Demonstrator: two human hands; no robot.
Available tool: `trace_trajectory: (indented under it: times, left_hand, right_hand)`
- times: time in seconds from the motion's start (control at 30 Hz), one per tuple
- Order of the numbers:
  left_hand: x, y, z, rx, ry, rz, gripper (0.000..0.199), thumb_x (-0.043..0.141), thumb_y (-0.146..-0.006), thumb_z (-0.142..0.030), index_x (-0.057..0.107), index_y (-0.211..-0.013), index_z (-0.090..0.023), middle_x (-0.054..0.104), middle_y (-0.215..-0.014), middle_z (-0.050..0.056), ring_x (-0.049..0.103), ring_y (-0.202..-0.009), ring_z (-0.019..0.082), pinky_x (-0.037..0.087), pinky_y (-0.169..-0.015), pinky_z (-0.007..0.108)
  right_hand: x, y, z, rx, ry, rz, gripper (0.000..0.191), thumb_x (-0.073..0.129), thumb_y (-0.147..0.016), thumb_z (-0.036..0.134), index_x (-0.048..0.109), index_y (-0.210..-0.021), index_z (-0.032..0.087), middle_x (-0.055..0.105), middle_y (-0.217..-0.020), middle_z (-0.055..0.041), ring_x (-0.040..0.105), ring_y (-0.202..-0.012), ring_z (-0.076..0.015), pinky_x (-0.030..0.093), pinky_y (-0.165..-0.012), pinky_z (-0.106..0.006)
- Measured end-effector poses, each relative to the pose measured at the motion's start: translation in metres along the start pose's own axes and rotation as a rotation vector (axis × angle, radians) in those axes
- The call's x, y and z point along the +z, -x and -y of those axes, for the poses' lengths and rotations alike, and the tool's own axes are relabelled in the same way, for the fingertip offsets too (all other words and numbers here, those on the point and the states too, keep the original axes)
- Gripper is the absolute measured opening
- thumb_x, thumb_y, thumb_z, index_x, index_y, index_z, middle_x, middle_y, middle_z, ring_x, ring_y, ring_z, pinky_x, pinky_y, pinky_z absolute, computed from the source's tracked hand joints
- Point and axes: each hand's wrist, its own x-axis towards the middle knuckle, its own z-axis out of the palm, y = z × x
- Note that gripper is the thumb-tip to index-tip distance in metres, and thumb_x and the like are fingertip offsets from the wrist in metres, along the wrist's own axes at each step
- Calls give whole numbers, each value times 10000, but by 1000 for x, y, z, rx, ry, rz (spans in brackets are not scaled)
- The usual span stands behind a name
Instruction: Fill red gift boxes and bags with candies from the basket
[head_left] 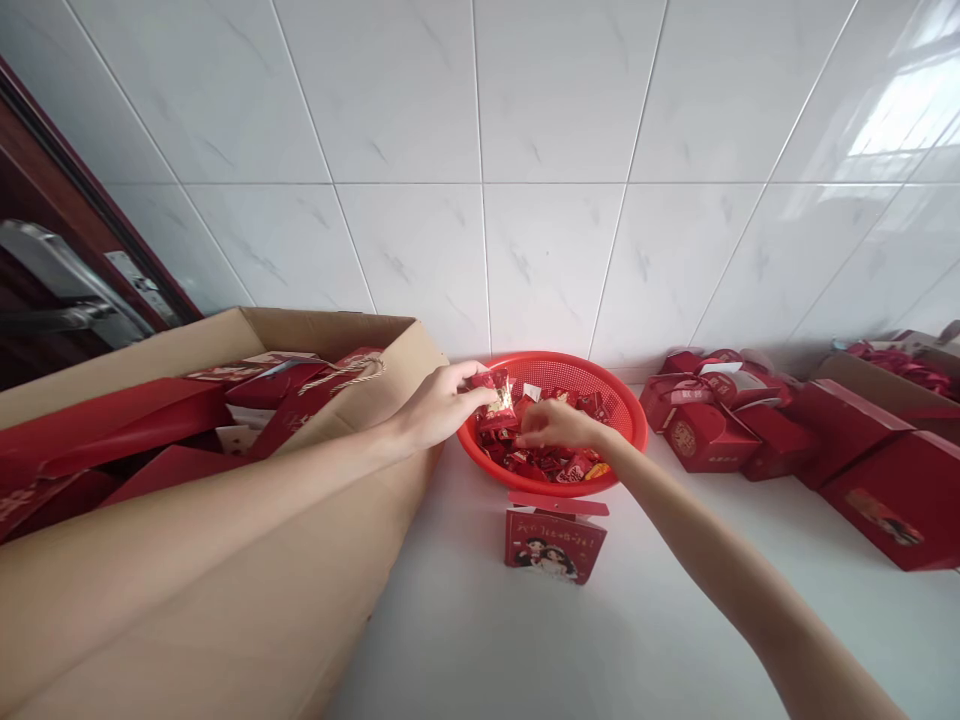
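"What lies at the centre?"

"A round red plastic basket (616, 395); take its middle as the centre of the clock. Inside are small wrapped sweets (575, 467), mostly red, with a yellow one (597, 471) at five o'clock."

"And the person's hands?"

"The left hand (446, 405) comes in at nine o'clock, thumb and fingers pinched on a red-and-gold packet (495, 398) just inside the basket's rim. The right hand (559, 425) reaches in from four o'clock, near the middle, fingers bent down among the sweets. I cannot tell whether they grip anything. The hands are apart but near each other."

"What surrounds the basket?"

"At six o'clock, just beside the rim, a small red box (555, 548) stands on a white surface (465, 640). It has a flap at its top and two cartoon figures printed on its front. Toward eight o'clock, a large cardboard box (356, 570) holds red packaging (180, 475). At three o'clock sits a cluster of red gift boxes (709, 437). At twelve o'clock rises a pale tiled wall (555, 260); far off at ten is a metal door handle (67, 270)."
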Motion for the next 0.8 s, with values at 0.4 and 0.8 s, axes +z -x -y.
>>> trace_trajectory:
  times: [0.4,0.8]
  left_hand:
    - [0,1,1,-2,-46,23,142,625,-785,-321,647,-795,-180,679,-807,3,615,-796,182,456,-771,319]
    - [2,2,-1,-23,-41,42,146,633,-775,-306,675,-838,-182,718,-840,15,651,-810,190,489,-784,325]
  right_hand:
    - [3,-5,-3,-88,-19,-39,354,468,-763,-34,745,-840,172,742,-926,-43,649,-875,-177,483,-808,-273]
    - [-1,-8,-18,-94,-460,-265,173,585,-808,135,714,-921,154,650,-696,-3,571,-539,-100,505,-508,-215]
